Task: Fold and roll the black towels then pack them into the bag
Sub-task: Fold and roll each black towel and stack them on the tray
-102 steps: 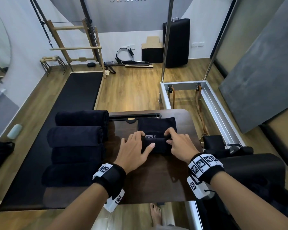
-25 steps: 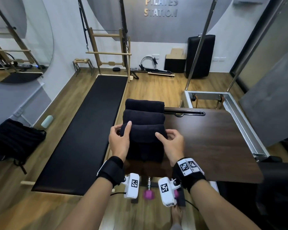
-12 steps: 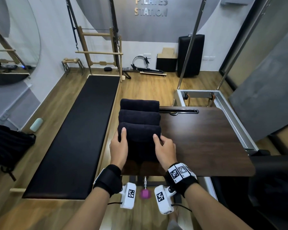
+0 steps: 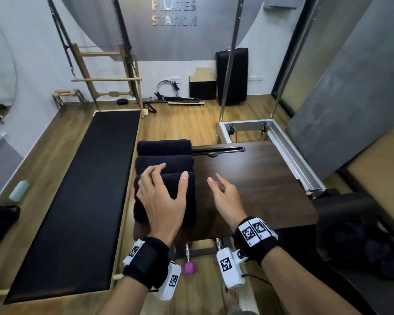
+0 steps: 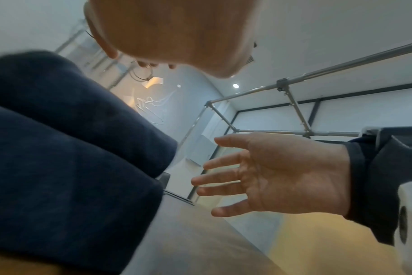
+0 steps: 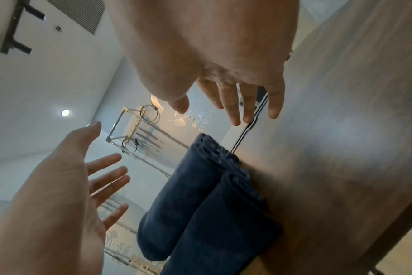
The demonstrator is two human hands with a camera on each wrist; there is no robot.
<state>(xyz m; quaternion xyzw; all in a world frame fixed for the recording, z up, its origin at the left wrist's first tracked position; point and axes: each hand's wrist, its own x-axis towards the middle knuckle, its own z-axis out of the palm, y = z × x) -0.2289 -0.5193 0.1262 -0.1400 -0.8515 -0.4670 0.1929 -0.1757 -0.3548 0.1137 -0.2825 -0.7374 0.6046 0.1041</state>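
At the left edge of the dark wood tabletop, the rolled black towels lie side by side in a row from the far edge to the near edge, their left ends level with the tabletop's rim or slightly over it. The left hand hovers above the nearer rolls, fingers spread and lifted, its grip apart and holding nothing. The right hand hangs just beside the row's right ends, fingers loose and apart, over bare wood. To the right of the towels the tabletop runs bare to its rounded far corner and the metal frame rail. Left of the edge, a long black mat lies on the floor below. Half a second ago both hands clasped the ends of a near roll; now both are off it.
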